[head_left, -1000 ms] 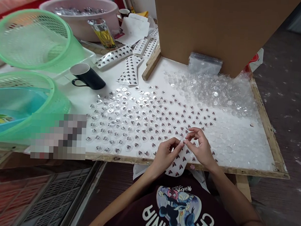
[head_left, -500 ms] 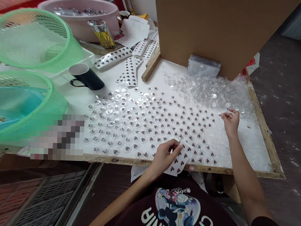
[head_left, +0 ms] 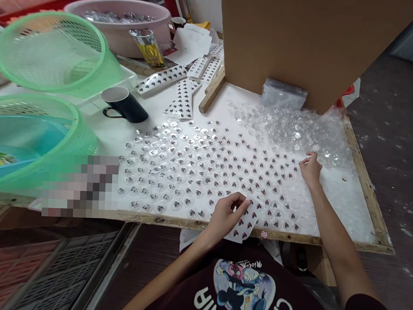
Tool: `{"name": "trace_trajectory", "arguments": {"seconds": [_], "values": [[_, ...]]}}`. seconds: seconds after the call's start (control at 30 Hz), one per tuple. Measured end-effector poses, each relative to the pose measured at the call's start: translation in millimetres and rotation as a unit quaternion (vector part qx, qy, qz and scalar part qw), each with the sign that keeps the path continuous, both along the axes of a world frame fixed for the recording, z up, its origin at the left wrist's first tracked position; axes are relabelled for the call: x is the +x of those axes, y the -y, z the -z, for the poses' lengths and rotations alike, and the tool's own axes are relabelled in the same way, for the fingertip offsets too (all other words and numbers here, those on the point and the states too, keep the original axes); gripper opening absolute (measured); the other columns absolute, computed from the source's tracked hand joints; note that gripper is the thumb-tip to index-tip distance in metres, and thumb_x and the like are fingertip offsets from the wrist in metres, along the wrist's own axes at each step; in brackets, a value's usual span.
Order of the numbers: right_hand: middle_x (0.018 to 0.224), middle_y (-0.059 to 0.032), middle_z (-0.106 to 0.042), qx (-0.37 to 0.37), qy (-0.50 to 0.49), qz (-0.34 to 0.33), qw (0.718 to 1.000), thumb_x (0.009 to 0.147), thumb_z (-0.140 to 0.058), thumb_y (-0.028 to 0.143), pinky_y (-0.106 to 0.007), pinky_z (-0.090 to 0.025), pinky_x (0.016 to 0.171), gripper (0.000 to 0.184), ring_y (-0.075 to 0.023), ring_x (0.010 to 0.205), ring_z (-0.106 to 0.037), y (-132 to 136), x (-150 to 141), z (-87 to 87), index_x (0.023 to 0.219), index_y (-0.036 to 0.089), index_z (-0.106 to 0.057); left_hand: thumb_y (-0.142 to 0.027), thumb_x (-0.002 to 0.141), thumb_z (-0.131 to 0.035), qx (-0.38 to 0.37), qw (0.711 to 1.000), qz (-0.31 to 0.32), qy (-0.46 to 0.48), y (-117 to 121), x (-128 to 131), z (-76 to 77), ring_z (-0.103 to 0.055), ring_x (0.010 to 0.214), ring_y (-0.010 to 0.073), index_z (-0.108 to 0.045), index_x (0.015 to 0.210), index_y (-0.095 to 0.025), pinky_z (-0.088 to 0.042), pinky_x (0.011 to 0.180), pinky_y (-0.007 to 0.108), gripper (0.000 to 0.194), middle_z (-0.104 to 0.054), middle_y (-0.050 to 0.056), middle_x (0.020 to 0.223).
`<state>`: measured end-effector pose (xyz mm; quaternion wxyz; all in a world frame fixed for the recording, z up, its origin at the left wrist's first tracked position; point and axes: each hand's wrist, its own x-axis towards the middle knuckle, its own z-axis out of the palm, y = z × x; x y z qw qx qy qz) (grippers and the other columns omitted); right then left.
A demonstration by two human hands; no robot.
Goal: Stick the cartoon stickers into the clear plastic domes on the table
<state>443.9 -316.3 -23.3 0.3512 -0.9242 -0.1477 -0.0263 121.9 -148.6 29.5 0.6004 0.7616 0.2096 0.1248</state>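
Note:
My left hand (head_left: 224, 214) is closed in a pinch on the upper edge of a white sticker sheet (head_left: 246, 223) printed with small dark figures. The sheet hangs at the table's front edge, close to my shirt. Further right, my right hand (head_left: 310, 170) has its fingertips pinched on a tiny dark sticker (head_left: 300, 163), just over the clear round discs. Many such transparent discs (head_left: 198, 192) lie spread across the white table, most with a dark figure in the middle. Plain clear discs (head_left: 313, 208) lie below and right of my right hand.
A heap of clear discs (head_left: 297, 131) lies before an upright cardboard panel (head_left: 292, 40). More sticker sheets (head_left: 183, 100), a wooden block (head_left: 211, 92), a dark mug (head_left: 132, 108), green baskets (head_left: 104, 56) and a pink basin (head_left: 122, 36) stand behind and left. A wooden rim (head_left: 368, 192) borders the table.
My right hand has moved slightly left and down toward the discs, its fingers more tightly bent. My left hand still grips the sheet. The view has shifted a little.

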Motion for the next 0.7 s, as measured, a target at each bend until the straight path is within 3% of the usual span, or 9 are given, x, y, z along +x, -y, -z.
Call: {"name": "trace_trajectory", "arguments": {"seconds": [0.1,0.17,0.27,0.4,0.57,0.7], "values": [[0.104,-0.0087,-0.063,-0.096,0.058,0.001,0.994,0.076,-0.054,0.02,-0.047,-0.033,0.098,0.043,-0.0274,0.103,-0.059,-2.7,-5.1,-1.6,0.118,0.022,-0.042,-0.04,0.092,-0.059,-0.003,1.0,-0.001,-0.002,-0.1,0.0,-0.8,-0.047,0.063,0.0137,-0.059,0.072,-0.017,-0.037,0.059,0.025,0.03,-0.054,-0.001,0.065],[0.113,-0.0125,-0.06,-0.118,0.073,0.005,0.99,0.078,-0.054,0.021,-0.047,-0.033,0.098,0.043,-0.0288,0.11,-0.056,-2.2,-7.6,-3.1,0.119,0.021,-0.043,-0.039,0.092,-0.059,-0.005,1.0,-0.002,-0.003,-0.6,-0.6,-1.0,-0.047,0.064,0.0139,-0.059,0.073,-0.017,-0.037,0.059,0.025,0.029,-0.054,-0.001,0.065],[0.113,-0.0123,-0.059,-0.083,0.081,0.02,0.993,0.081,-0.05,0.023,-0.046,-0.034,0.096,0.036,-0.0277,0.107,-0.055,3.6,-10.9,-6.1,0.117,0.02,-0.047,-0.039,0.092,-0.058,-0.005,1.0,-0.001,-0.002,-2.0,-1.7,-1.2,-0.047,0.064,0.0139,-0.059,0.073,-0.017,-0.037,0.06,0.025,0.029,-0.054,-0.001,0.066],[0.113,-0.0106,-0.059,0.003,0.104,0.051,0.993,0.081,-0.052,0.033,-0.044,-0.038,0.095,0.028,-0.0201,0.082,-0.054,17.3,-17.1,-11.5,0.105,0.02,-0.058,-0.039,0.092,-0.058,-0.003,1.0,0.002,0.001,-3.3,-1.6,-1.5,-0.046,0.063,0.0137,-0.058,0.073,-0.018,-0.036,0.06,0.025,0.029,-0.053,-0.001,0.065],[0.086,-0.0062,-0.067,0.088,-0.009,0.037,0.995,0.076,-0.06,0.046,-0.034,-0.047,0.078,0.027,-0.0176,0.072,-0.056,30.9,-22.2,-12.7,0.082,0.019,-0.064,-0.038,0.093,-0.057,-0.007,1.0,0.02,-0.001,-2.9,1.4,-1.1,-0.045,0.063,0.0134,-0.058,0.073,-0.017,-0.035,0.059,0.025,0.029,-0.052,-0.001,0.064],[0.072,-0.0052,-0.068,0.077,-0.065,0.033,0.994,0.071,-0.064,0.044,-0.031,-0.048,0.067,0.027,-0.0186,0.067,-0.06,34.2,-19.3,-8.4,0.076,0.018,-0.067,-0.037,0.092,-0.057,-0.008,1.0,0.015,-0.002,-2.9,2.4,-0.8,-0.044,0.062,0.0132,-0.058,0.072,-0.017,-0.035,0.059,0.024,0.028,-0.051,-0.002,0.064]]}}
